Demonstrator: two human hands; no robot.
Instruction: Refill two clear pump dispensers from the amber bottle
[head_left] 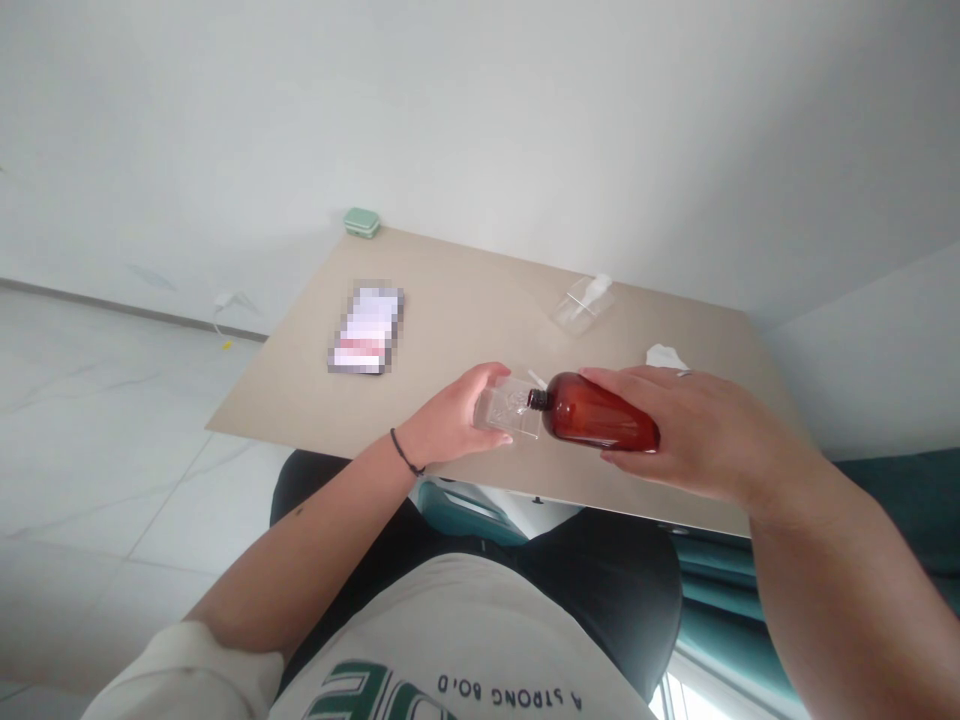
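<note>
My left hand [457,415] is closed around a small clear container [506,408], whose mouth faces right. My right hand [667,420] grips a brown-red bottle [600,412] tipped nearly on its side, its black threaded neck pointing left. The uncapped neck is at the mouth of the clear container; whether the two touch I cannot tell. Some bubbles or wet patches seem to show inside the container. Both are held above the near part of the table [450,310].
A phone [367,330] with a blurred screen lies at the table's left. Behind it, a green box [361,222] sits at the far corner. A clear container with a white part [585,303] is near the back edge. White tissue-like material [665,357] lies behind my right hand.
</note>
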